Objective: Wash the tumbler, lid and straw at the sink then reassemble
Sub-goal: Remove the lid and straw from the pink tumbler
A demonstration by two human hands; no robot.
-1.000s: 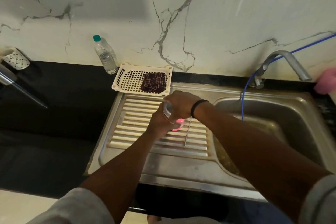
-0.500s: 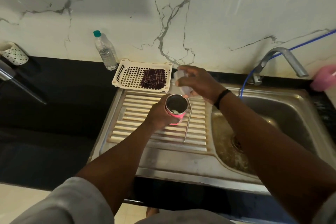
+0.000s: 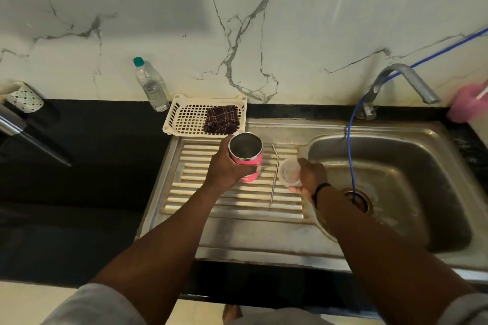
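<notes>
Tumbler [image 3: 247, 157], pink with a steel interior and open mouth, is gripped by the left hand [image 3: 227, 166] over the ribbed drainboard [image 3: 190, 182]. Right hand [image 3: 307, 175] holds the clear lid [image 3: 289, 173], apparently pinched at its edge, beside the sink basin [image 3: 422, 166]. Metal straw [image 3: 274, 174] lies on the drainboard between the hands.
</notes>
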